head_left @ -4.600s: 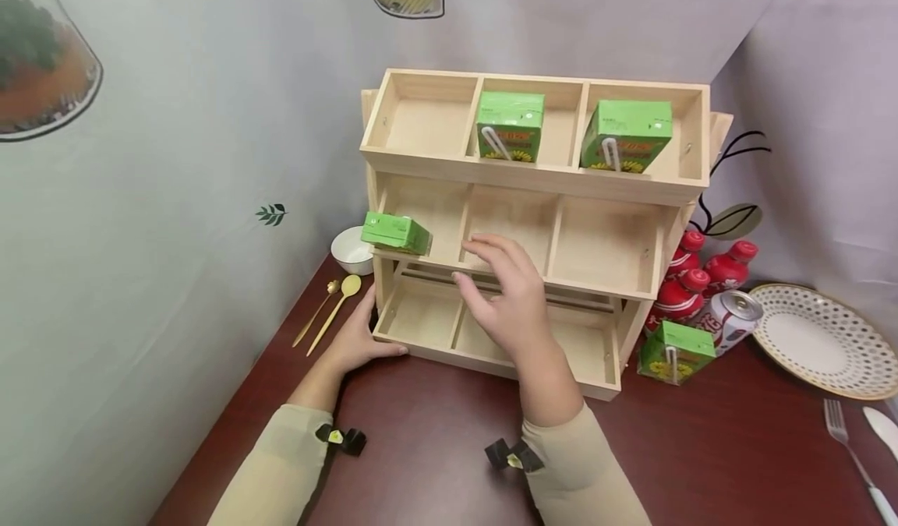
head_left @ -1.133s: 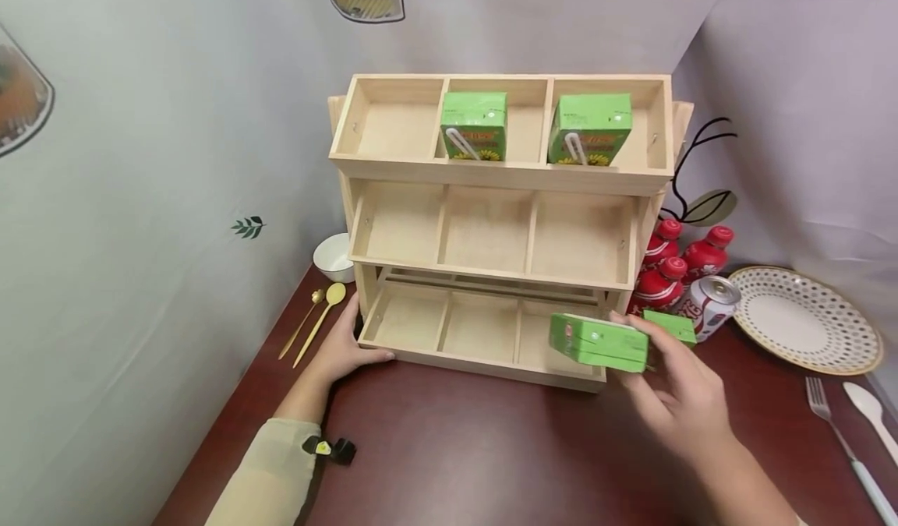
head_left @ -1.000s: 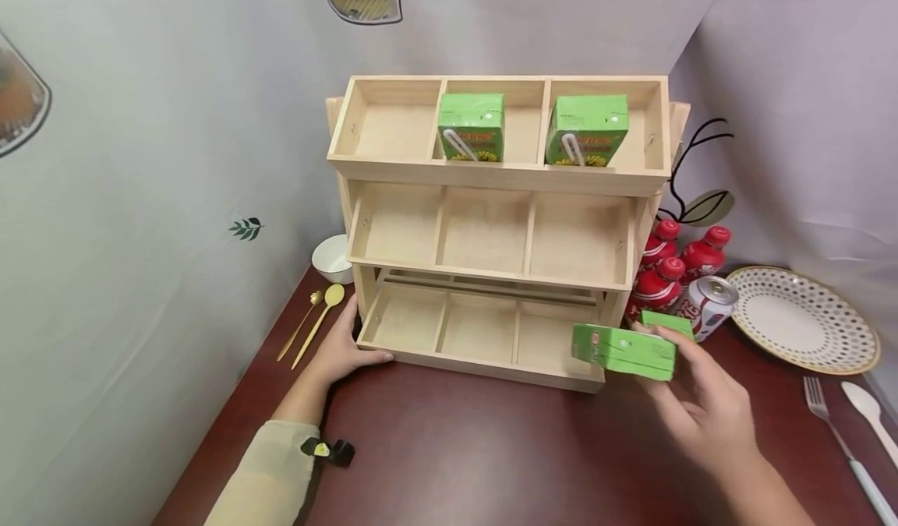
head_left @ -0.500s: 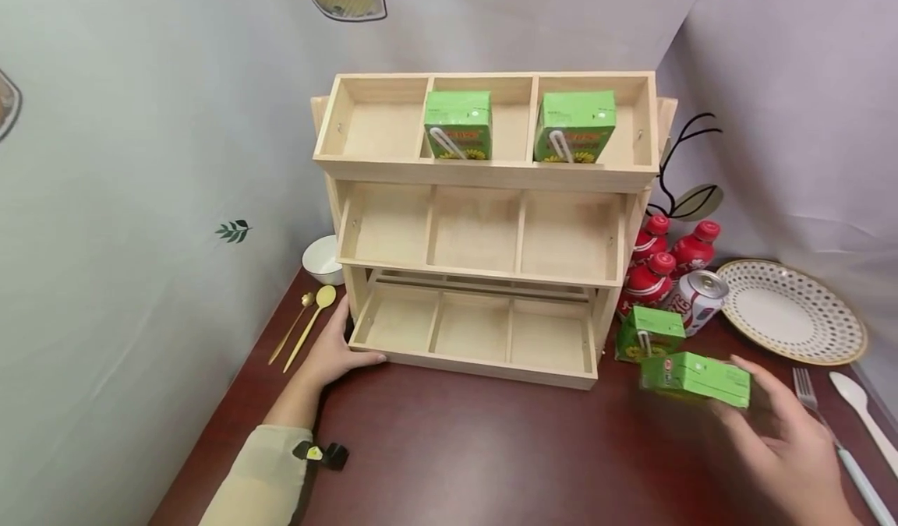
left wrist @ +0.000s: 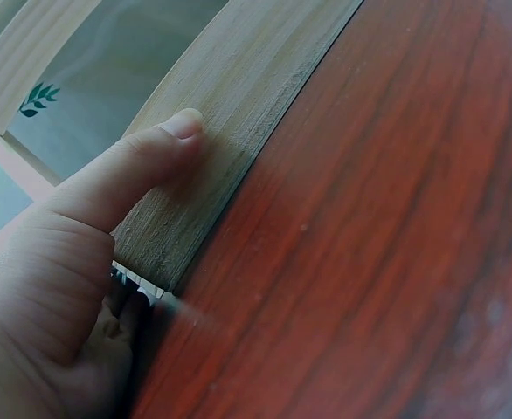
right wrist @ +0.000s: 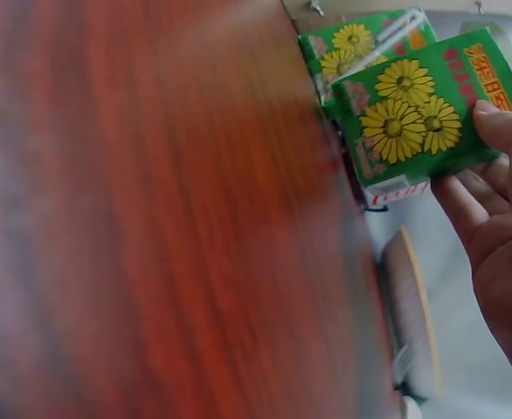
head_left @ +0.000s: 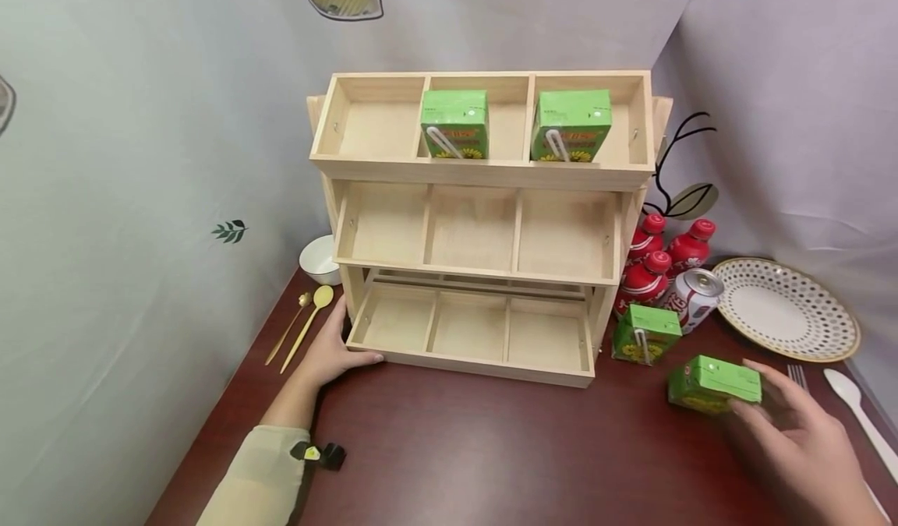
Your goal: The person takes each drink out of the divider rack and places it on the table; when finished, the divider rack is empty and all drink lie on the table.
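My right hand [head_left: 807,432] pinches a green drink carton [head_left: 715,384] between thumb and fingers, low over the table at the right. Yellow flowers show on the face of that carton [right wrist: 413,113] in the right wrist view. A second drink carton [head_left: 645,334] stands upright beside the wooden rack [head_left: 477,169]. My left hand [head_left: 330,351] grips the rack's lower left corner. In the left wrist view its thumb [left wrist: 151,157] lies on the front board, with the fingers round the side. Two more cartons [head_left: 454,125] stand in the top tier's middle and right compartments.
Red-capped bottles [head_left: 645,277] and a drink can [head_left: 693,298] stand right of the rack. Farther right lie a dotted plate [head_left: 779,308], a fork [head_left: 797,375] and a white-handled utensil [head_left: 859,417]. A white bowl [head_left: 321,261] and two gold spoons [head_left: 309,327] are at the left.
The carton from the middle tier's left compartment is now in my right hand, carried right and lowered near the table beyond the standing carton. My left hand keeps its place on the rack.
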The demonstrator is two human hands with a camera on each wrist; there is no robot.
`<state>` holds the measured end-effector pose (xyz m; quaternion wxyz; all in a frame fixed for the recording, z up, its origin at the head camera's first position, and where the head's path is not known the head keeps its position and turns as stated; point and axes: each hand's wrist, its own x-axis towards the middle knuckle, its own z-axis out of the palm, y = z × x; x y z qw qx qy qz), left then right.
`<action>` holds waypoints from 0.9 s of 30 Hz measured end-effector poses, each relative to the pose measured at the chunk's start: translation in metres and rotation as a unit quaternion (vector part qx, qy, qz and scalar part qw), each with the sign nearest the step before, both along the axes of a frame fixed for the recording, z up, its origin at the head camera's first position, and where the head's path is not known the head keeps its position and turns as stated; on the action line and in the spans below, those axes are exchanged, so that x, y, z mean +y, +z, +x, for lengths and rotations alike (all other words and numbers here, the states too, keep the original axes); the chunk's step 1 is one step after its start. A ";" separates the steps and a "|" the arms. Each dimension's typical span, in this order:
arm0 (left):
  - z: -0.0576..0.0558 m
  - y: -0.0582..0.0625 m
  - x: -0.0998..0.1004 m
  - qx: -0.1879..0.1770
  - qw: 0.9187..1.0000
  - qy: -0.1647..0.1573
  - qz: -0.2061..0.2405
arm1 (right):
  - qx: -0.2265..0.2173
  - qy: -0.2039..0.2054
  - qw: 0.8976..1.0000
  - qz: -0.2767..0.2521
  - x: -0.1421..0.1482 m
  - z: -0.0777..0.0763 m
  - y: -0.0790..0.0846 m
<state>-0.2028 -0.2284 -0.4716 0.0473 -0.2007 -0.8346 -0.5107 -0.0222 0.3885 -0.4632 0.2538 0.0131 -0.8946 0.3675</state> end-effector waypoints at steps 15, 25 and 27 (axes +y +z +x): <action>0.001 0.002 0.001 -0.005 1.000 0.000 -0.003 | -0.005 -0.011 0.999 -0.040 0.015 -0.026 -0.015; 0.002 0.002 0.001 -0.002 1.000 0.003 -0.002 | -0.003 0.004 1.000 -0.031 0.023 -0.040 -0.011; 0.002 0.002 0.001 -0.001 1.000 0.003 -0.003 | -0.002 0.005 1.000 -0.030 0.025 -0.043 -0.010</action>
